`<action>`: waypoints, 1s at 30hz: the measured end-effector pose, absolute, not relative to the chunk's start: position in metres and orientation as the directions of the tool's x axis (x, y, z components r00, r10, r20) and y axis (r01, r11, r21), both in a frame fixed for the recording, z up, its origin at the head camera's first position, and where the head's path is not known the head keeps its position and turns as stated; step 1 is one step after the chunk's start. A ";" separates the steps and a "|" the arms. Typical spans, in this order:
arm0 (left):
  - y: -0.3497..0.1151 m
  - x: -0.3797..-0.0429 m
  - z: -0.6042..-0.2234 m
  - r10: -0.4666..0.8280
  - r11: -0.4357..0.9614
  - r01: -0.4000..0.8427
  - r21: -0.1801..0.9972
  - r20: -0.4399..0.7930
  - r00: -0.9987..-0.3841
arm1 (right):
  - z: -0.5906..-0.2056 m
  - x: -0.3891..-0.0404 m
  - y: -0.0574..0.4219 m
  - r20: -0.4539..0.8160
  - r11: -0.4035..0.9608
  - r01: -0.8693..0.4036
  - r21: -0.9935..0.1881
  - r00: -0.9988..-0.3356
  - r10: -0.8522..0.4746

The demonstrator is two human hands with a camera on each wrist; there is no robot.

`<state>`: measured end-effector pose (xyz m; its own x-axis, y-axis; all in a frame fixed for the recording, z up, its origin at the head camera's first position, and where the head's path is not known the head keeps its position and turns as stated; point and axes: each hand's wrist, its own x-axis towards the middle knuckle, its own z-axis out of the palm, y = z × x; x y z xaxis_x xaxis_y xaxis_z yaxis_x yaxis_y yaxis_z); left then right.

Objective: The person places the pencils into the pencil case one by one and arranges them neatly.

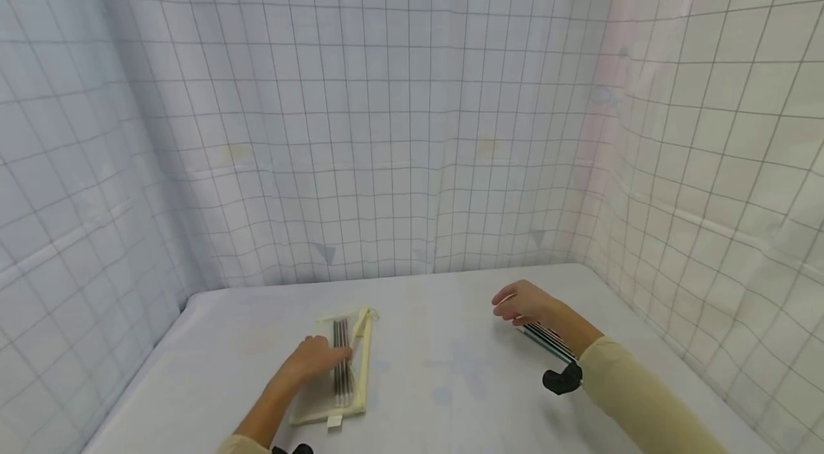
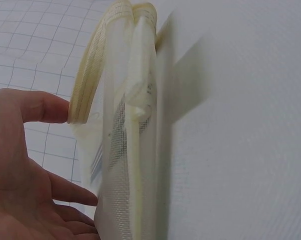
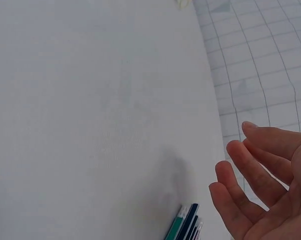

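Head view: the left hand [image 1: 312, 359] lies over a see-through pouch [image 1: 363, 375] on the left part of the table [image 1: 438, 397], its thumb stretched across a row of slim pens [image 1: 341, 382] inside. A white tag [image 1: 335, 422] sticks out from the near edge. Well apart from it, the right hand [image 1: 526, 302] is above a bundle of loose pens [image 1: 546, 341] on the right part of the table; the wrist and forearm partly cover them. A black strap [image 1: 563, 378] sits by the pale right sleeve [image 1: 637, 393]. Checked cloth [image 1: 412, 125] stands behind and along both sides.

Left wrist view: this shows the pouch side-on, which the head view does not. The thumb tip touches the yellowish zip [image 2: 85, 85], which arches away from the mesh wall. The left hand is spread wide, thumb well apart from the nearly straight fingers [image 2: 73, 192], whose tips reach the pouch wall; it is not closed round anything.

Right wrist view: here the palm side shows, hidden from above. The right hand is loosely open, fingers gently bent, holding nothing. The ends of the loose pens, one green and one dark blue among them, lie near the fingertips without touching.
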<state>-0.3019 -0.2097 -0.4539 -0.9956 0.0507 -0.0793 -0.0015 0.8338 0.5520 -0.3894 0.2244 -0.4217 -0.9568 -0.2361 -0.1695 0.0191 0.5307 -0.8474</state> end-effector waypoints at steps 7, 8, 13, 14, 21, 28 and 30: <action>-0.207 -0.302 -0.454 0.054 0.830 0.016 0.558 -0.051 -0.997 | -0.423 -0.382 0.264 -0.157 0.522 0.014 -0.853 -0.960 -0.232; -0.207 -0.301 -0.453 0.051 0.832 0.015 0.554 -0.050 -0.997 | -0.424 -0.382 0.269 -0.153 0.525 0.007 -0.851 -0.960 -0.236; -0.210 -0.297 -0.451 0.048 0.837 0.011 0.547 -0.053 -0.997 | -0.428 -0.380 0.292 -0.154 0.546 0.005 -0.838 -0.961 -0.228; -0.210 -0.297 -0.451 0.049 0.838 0.012 0.546 -0.054 -0.997 | -0.430 -0.380 0.297 -0.156 0.549 0.006 -0.836 -0.962 -0.226; -0.211 -0.299 -0.453 0.055 0.839 0.018 0.544 -0.051 -0.997 | -0.441 -0.374 0.325 -0.172 0.560 0.035 -0.828 -0.965 -0.195; -0.212 -0.299 -0.454 0.050 0.837 0.011 0.548 -0.056 -0.997 | -0.451 -0.371 0.336 -0.155 0.607 0.003 -0.795 -0.968 -0.198; -0.212 -0.298 -0.454 0.049 0.836 0.013 0.548 -0.050 -0.998 | -0.453 -0.372 0.335 -0.128 0.641 -0.044 -0.766 -0.967 -0.219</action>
